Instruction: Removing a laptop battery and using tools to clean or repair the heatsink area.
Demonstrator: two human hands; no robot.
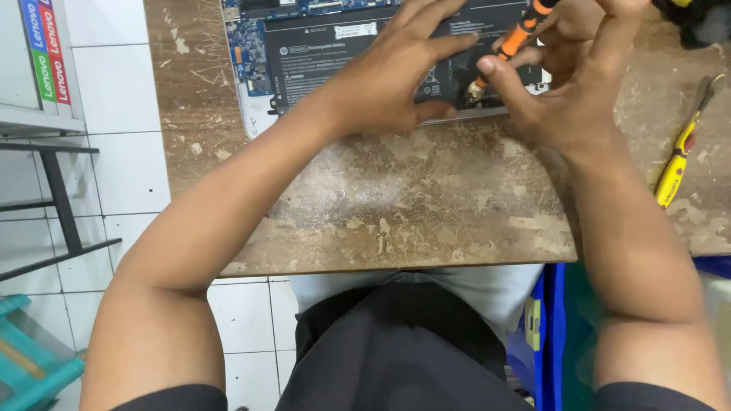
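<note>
An opened laptop [304, 61] lies at the far edge of a worn wooden table [426, 205], its black battery and blue circuit board exposed. My left hand [388, 76] rests flat on the battery with fingers spread, holding nothing. My right hand [567, 84] grips an orange-handled screwdriver [512, 42], whose tip meets the laptop's near edge at the battery's right end. Fingers of both hands almost touch beside the tip.
A yellow-handled tool [678, 164] lies on the table to the right. White tiled floor and a black metal rack [61, 205] are on the left, a teal crate [30, 358] at lower left. A blue container [544, 327] stands under the table at right.
</note>
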